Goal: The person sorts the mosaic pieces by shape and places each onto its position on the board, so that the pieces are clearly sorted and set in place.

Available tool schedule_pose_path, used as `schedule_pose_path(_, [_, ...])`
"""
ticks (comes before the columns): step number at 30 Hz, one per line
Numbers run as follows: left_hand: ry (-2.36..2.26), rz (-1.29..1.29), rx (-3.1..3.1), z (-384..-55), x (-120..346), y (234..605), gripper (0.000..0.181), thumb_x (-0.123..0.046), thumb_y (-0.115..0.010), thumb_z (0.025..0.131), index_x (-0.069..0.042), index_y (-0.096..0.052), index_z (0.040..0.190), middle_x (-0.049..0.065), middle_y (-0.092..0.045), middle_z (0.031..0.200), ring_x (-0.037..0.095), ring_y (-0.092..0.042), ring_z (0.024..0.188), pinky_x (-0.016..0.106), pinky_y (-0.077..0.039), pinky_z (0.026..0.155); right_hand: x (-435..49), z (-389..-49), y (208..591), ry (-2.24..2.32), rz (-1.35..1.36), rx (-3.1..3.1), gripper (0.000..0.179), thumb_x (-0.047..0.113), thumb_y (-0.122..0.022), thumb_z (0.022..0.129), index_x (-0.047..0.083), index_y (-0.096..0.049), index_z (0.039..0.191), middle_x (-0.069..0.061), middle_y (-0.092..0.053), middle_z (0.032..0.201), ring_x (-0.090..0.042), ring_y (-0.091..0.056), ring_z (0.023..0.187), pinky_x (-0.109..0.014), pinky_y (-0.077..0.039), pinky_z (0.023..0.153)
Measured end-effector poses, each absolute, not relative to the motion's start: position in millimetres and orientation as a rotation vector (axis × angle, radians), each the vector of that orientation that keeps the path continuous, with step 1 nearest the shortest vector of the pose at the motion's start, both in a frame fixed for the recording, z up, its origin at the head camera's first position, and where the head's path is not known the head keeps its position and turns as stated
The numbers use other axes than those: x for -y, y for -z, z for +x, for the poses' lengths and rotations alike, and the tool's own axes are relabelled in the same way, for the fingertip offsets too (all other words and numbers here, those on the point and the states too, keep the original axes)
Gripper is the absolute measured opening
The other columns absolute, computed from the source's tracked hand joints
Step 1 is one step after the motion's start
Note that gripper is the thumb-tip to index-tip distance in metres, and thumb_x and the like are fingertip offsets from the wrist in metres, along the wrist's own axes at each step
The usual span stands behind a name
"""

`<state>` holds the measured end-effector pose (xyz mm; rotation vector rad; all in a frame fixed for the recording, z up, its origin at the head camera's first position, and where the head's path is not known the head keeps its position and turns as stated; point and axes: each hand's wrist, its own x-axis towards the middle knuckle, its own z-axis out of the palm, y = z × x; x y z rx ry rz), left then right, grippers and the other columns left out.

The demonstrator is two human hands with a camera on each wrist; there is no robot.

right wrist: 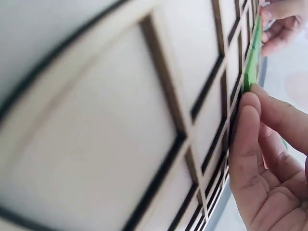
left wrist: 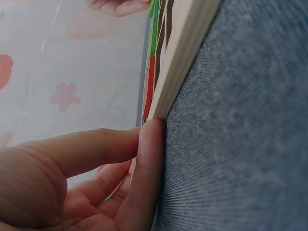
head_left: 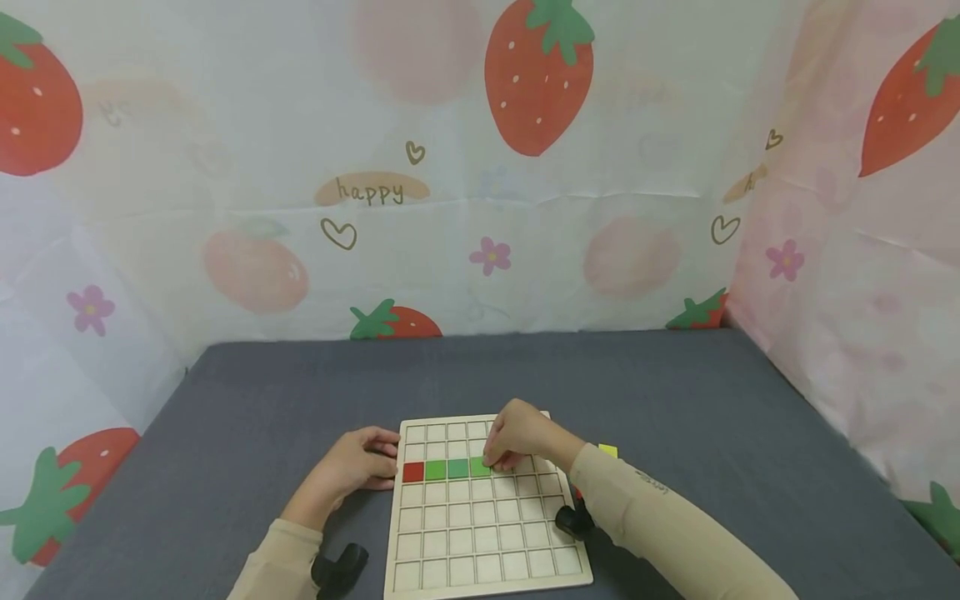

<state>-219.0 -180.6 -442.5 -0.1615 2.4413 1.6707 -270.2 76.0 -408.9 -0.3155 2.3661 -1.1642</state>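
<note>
A pale wooden grid board [head_left: 459,517] lies on the dark cloth. One row of its cells holds a red tile [head_left: 413,472], then two green tiles [head_left: 435,471] of differing shades. A fourth tile, light green [head_left: 478,467], sits at the end of this row, and my right hand [head_left: 521,437] has thumb and finger at its edge. In the right wrist view those fingertips [right wrist: 253,97] pinch the tile's near end close against the grid. My left hand [head_left: 360,467] is at the board's left side, its fingertips touching the wooden edge in the left wrist view.
Near my right forearm, a yellow piece [head_left: 608,451] and a bit of red [head_left: 579,494] show past the sleeve. Black wrist-camera mounts [head_left: 341,570] hang at both wrists. Strawberry-print curtains [head_left: 525,275] stand behind the table and along its sides.
</note>
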Motion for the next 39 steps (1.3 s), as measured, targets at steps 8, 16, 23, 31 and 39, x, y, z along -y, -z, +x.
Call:
schedule_pose_path(8, [-1.681,-0.154,-2.431,-219,181,441,0.048,0.01,-0.066,0.082,0.008,-0.056,0.128,0.017,-0.058,0.105,0.017,-0.065,0.077,0.035,-0.063,0.066,-84,-272,402,1.268,-0.321,-2.363,0.006,0.002,-0.08,0.079,0.0,-0.076,0.083,-0.01,-0.074,0.077,-0.018,-0.07,0.062,-0.033,-0.063,0.064])
schedule_pose_path(16, [-1.666,-0.172,-2.442,-219,180,442,0.048,0.01,-0.067,0.081,0.007,-0.056,0.128,0.016,-0.058,0.105,0.017,-0.064,0.076,0.034,-0.062,0.065,-124,-272,389,1.365,-0.224,-2.395,0.015,0.01,-0.079,0.082,0.002,-0.077,0.095,-0.008,-0.075,0.083,-0.025,-0.073,0.079,-0.039,-0.063,0.076])
schedule_pose_path(23, [-1.659,-0.167,-2.444,-220,180,443,0.048,0.01,-0.067,0.082,0.007,-0.056,0.128,0.017,-0.058,0.107,0.017,-0.065,0.078,0.034,-0.063,0.066,-158,-267,386,1.323,-0.149,-2.466,0.022,0.018,-0.079,0.083,0.004,-0.076,0.101,-0.007,-0.075,0.097,-0.024,-0.072,0.084,-0.041,-0.061,0.084])
schedule_pose_path(31, [-1.66,-0.154,-2.445,-219,181,443,0.048,0.009,-0.067,0.082,0.008,-0.056,0.129,0.017,-0.058,0.107,0.017,-0.065,0.078,0.034,-0.063,0.067,-186,-261,390,1.322,-0.081,-2.487,0.029,0.022,-0.078,0.085,0.005,-0.075,0.109,-0.007,-0.073,0.109,-0.019,-0.071,0.091,-0.048,-0.055,0.097])
schedule_pose_path(39, [-1.658,-0.152,-2.449,-219,180,443,0.048,0.01,-0.067,0.082,0.008,-0.056,0.129,0.017,-0.058,0.106,0.017,-0.065,0.08,0.034,-0.063,0.067,-208,-257,396,1.385,-0.044,-2.492,0.033,0.02,-0.078,0.085,0.001,-0.073,0.111,-0.011,-0.073,0.109,-0.021,-0.071,0.095,-0.049,-0.054,0.098])
